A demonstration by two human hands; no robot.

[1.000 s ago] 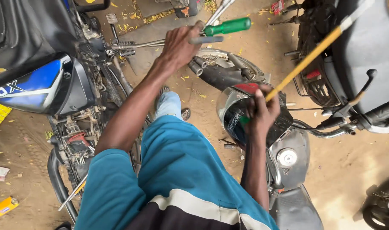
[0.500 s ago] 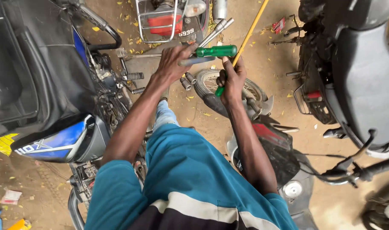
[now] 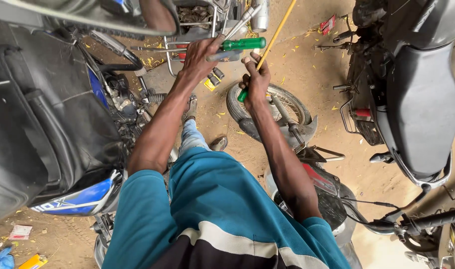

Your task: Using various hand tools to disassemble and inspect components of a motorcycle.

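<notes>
My left hand (image 3: 201,56) is closed over a green-handled screwdriver (image 3: 243,44) up by the chrome rack (image 3: 180,37) at the tail of the motorcycle ahead of me, the green handle jutting out to the right past my fingers, with what looks like a metal tool or two bundled in the same grip; I cannot tell how firmly those are pinned. My right hand (image 3: 255,79) is wrapped tight round a long yellow rod (image 3: 274,35) that runs up and away to the right, its green end (image 3: 243,95) poking out below my fist, above the front wheel (image 3: 267,107) of the bike between my knees. The risk I judge here is the crowded left grip: if the fingers loosen, one of the loose pieces could slide out and drop to the sandy ground (image 3: 307,65). The rod is long and held near one end, so its far tip could swing into the black motorcycle (image 3: 417,89) on my right. I am also leaning far forward, which could tip me onto the wheel. Compared with half a second ago, my hands hold the same tools in much the same way, but my view has shifted forward, so the rack sits closer to my left hand.
</notes>
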